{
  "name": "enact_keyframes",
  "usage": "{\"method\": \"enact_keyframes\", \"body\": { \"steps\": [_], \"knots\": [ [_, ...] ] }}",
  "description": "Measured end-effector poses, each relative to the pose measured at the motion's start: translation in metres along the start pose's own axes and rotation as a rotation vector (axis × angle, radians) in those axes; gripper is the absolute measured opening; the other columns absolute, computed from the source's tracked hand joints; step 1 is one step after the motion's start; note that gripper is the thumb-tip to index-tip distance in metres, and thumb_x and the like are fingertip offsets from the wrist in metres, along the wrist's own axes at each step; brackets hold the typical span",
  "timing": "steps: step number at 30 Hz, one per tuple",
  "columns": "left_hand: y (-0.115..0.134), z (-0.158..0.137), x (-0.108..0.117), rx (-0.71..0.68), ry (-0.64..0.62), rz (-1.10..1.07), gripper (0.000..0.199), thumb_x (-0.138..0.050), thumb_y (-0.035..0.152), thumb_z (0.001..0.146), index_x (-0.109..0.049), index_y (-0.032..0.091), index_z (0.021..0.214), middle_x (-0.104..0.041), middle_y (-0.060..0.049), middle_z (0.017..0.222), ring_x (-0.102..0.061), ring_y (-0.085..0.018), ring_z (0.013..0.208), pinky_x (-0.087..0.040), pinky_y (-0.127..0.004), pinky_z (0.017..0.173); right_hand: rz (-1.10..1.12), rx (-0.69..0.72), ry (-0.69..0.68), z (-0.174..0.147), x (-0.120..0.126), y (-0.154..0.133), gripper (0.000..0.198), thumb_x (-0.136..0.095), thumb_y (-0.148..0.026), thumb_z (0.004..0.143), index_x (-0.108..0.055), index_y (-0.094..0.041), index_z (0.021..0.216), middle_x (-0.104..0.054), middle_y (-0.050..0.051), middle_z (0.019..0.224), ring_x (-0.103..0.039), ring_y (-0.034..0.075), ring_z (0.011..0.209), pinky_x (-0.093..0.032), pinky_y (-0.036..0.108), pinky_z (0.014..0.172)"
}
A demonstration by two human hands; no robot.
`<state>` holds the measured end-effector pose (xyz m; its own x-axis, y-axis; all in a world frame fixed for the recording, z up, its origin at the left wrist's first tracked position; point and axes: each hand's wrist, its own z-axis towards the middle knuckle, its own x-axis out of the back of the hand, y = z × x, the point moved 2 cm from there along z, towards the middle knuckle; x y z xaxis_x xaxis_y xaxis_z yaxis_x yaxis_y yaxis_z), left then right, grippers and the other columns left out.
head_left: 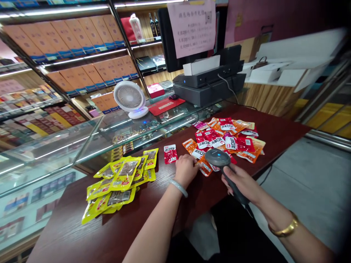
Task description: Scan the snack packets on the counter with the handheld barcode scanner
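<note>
In my right hand [237, 179] is a dark grey barcode scanner [218, 157], gripped by its handle, its head over the near edge of a pile of snack packets. My left hand [187, 168] rests low at the table, fingers bent and partly hidden; its thumb side reaches an orange snack packet [205, 167]. Whether it grips that packet I cannot make out. Just beyond the left hand a single red snack packet [170, 153] lies flat. Red and orange packets [219, 137] are heaped at the right. To the left, several yellow snack packets [126, 173] overlap in a pile.
The dark wooden table [153, 204] borders a glass display counter [90, 146]. On the counter stand a white fan [130, 96], a red mat [167, 106] and a black cash-register unit [208, 86] below a monitor with a pink notice [192, 27]. Shelves of orange boxes [65, 36] line the back.
</note>
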<state>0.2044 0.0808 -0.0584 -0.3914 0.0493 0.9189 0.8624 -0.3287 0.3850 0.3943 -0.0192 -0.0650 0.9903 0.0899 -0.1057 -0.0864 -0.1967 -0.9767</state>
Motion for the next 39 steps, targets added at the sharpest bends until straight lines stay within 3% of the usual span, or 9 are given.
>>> {"method": "enact_keyframes", "body": {
  "steps": [4,11,21,25,27,29,32,36,39],
  "knots": [
    [-0.018,0.003,0.008,0.108,-0.029,-0.138,0.015,-0.058,0.036,0.084,-0.058,0.022,0.084,-0.065,-0.001,0.079,-0.057,-0.015,0.071,-0.037,-0.025,0.063,0.012,-0.003,0.007,-0.001,0.001,0.001,0.042,-0.049,-0.063,0.087,-0.048,-0.021,0.089,-0.049,-0.007,0.059,-0.047,0.007,0.039,-0.040,0.022,0.041],
    [-0.055,0.003,0.041,0.205,0.005,-0.201,0.015,-0.056,0.035,0.085,-0.054,0.021,0.081,-0.060,0.001,0.067,-0.052,-0.013,0.059,-0.033,-0.023,0.055,0.049,-0.038,-0.035,0.001,-0.011,0.003,0.043,-0.053,-0.064,0.085,-0.047,-0.021,0.090,-0.049,-0.008,0.058,-0.045,0.008,0.038,-0.040,0.022,0.040],
    [-0.091,0.000,0.053,0.183,-0.076,-0.174,0.020,-0.056,0.039,0.083,-0.054,0.020,0.077,-0.060,0.001,0.063,-0.054,-0.013,0.056,-0.036,-0.023,0.055,0.054,0.021,-0.116,0.010,-0.035,-0.013,0.043,-0.053,-0.062,0.085,-0.049,-0.022,0.097,-0.049,-0.008,0.059,-0.046,0.008,0.039,-0.043,0.022,0.042],
    [-0.109,-0.007,0.073,0.280,-0.107,-0.105,0.017,-0.056,0.036,0.083,-0.056,0.020,0.076,-0.063,0.000,0.066,-0.057,-0.014,0.059,-0.039,-0.024,0.057,0.077,0.009,-0.131,0.010,-0.037,-0.010,0.043,-0.054,-0.063,0.085,-0.049,-0.021,0.096,-0.050,-0.008,0.058,-0.046,0.007,0.038,-0.041,0.021,0.040],
    [-0.114,-0.010,0.085,0.340,-0.032,-0.011,0.016,-0.058,0.035,0.081,-0.058,0.020,0.079,-0.065,-0.002,0.072,-0.060,-0.017,0.065,-0.041,-0.026,0.061,0.112,-0.020,-0.119,0.009,-0.036,-0.007,0.045,-0.055,-0.064,0.083,-0.049,-0.021,0.095,-0.049,-0.008,0.058,-0.044,0.007,0.037,-0.040,0.021,0.040],
    [-0.110,-0.011,0.096,0.360,0.148,0.104,0.018,-0.061,0.037,0.080,-0.060,0.020,0.086,-0.068,-0.005,0.082,-0.062,-0.020,0.076,-0.044,-0.029,0.068,0.151,-0.055,-0.098,0.007,-0.034,-0.004,0.047,-0.055,-0.065,0.082,-0.049,-0.020,0.096,-0.049,-0.008,0.057,-0.043,0.006,0.037,-0.040,0.021,0.040],
    [-0.085,-0.009,0.095,0.256,0.389,0.152,0.019,-0.058,0.035,0.083,-0.062,0.020,0.093,-0.069,-0.007,0.094,-0.062,-0.022,0.092,-0.045,-0.032,0.081,0.187,-0.070,-0.073,0.004,-0.030,-0.002,0.048,-0.057,-0.065,0.081,-0.049,-0.020,0.095,-0.049,-0.008,0.056,-0.043,0.006,0.037,-0.040,0.021,0.041],
    [-0.036,-0.001,0.057,-0.015,0.315,0.018,0.021,-0.054,0.033,0.088,-0.066,0.021,0.100,-0.069,-0.006,0.104,-0.062,-0.021,0.100,-0.045,-0.033,0.090,0.182,-0.057,-0.053,0.001,-0.020,0.002,0.046,-0.058,-0.064,0.082,-0.048,-0.020,0.092,-0.048,-0.009,0.055,-0.043,0.006,0.037,-0.041,0.021,0.041],
    [-0.007,0.004,0.021,-0.210,0.187,0.037,0.047,-0.056,0.039,0.087,-0.052,0.018,0.129,-0.060,-0.011,0.128,-0.053,-0.023,0.120,-0.041,-0.035,0.101,0.162,-0.022,-0.040,-0.001,-0.011,0.005,0.043,-0.055,-0.063,0.084,-0.048,-0.021,0.092,-0.049,-0.009,0.055,-0.044,0.007,0.037,-0.041,0.022,0.041]
  ]
}}
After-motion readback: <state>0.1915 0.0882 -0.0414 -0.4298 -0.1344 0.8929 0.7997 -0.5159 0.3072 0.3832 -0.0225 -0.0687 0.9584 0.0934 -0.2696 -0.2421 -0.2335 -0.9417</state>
